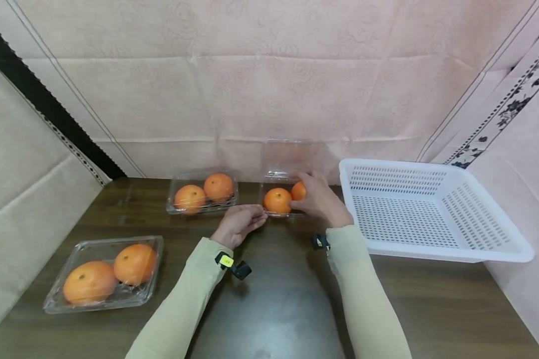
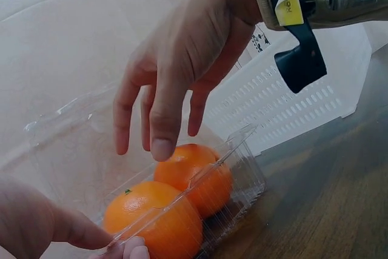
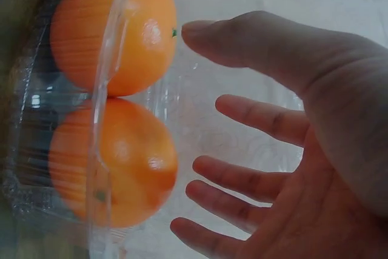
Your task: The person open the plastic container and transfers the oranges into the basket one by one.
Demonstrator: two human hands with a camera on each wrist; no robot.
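An open clear clamshell container [image 1: 269, 213] stands at the back of the dark table, its lid [image 1: 292, 157] upright, with two oranges [image 1: 277, 200] inside. My right hand [image 1: 303, 195] reaches over them with fingers spread and straight, its tips just above the far orange [image 2: 197, 171]. The right wrist view shows the bare palm, and the right hand [image 3: 194, 131] holds nothing beside the two oranges [image 3: 115, 162]. My left hand [image 1: 253, 219] is at the container's front left corner. There the left hand [image 2: 118, 247] pinches the rim [image 2: 182, 195] with thumb and fingertip.
A shut clamshell [image 1: 204, 192] with two oranges sits left of the open one. Another [image 1: 105, 271] lies near the front left edge. A white perforated basket [image 1: 431, 249] fills the right side. Pink cloth walls enclose the table.
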